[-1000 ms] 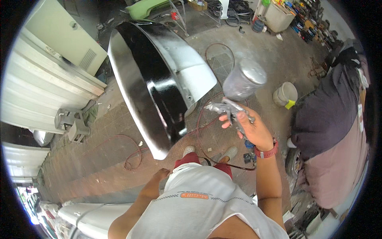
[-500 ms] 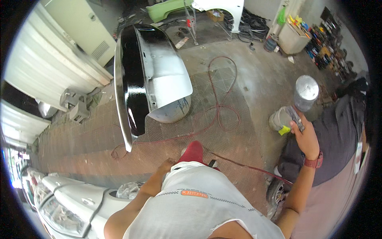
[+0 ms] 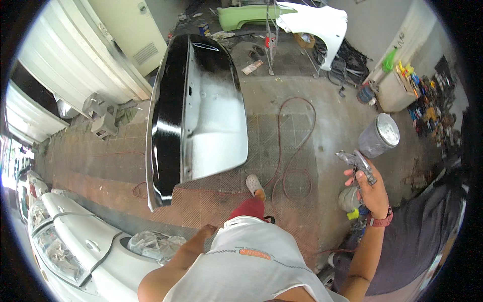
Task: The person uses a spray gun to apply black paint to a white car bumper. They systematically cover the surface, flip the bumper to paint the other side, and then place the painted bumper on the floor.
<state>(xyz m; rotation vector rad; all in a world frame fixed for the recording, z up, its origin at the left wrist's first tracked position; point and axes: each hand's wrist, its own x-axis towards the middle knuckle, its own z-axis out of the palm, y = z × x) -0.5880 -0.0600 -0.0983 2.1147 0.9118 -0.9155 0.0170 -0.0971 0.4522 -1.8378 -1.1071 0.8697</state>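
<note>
My right hand (image 3: 374,192) is wrapped round the grip of a paint-smeared spray gun (image 3: 358,165), held out to the right. A silver-grey paint cup (image 3: 378,136) stands above the gun and looks joined to it. Low beside my right thigh, my left hand's counterpart is simpler: my left hand (image 3: 209,231) hangs against my left hip, its fingers too small and shadowed to read. Ahead and left, apart from both hands, stands a car body panel (image 3: 198,108), probably a trunk lid, glossy black with a whitish inner side.
A red hose (image 3: 280,136) loops over the mesh-covered floor. On the right sit a pale bucket (image 3: 347,199) and a dark-covered shape (image 3: 410,246). A white car (image 3: 95,241) is at lower left. A white fender (image 3: 322,25) hangs on a stand at the back.
The spray gun has turned in my right hand and now points left, with its cup tilted. My view has shifted, and one foot in a light clog has come forward.
</note>
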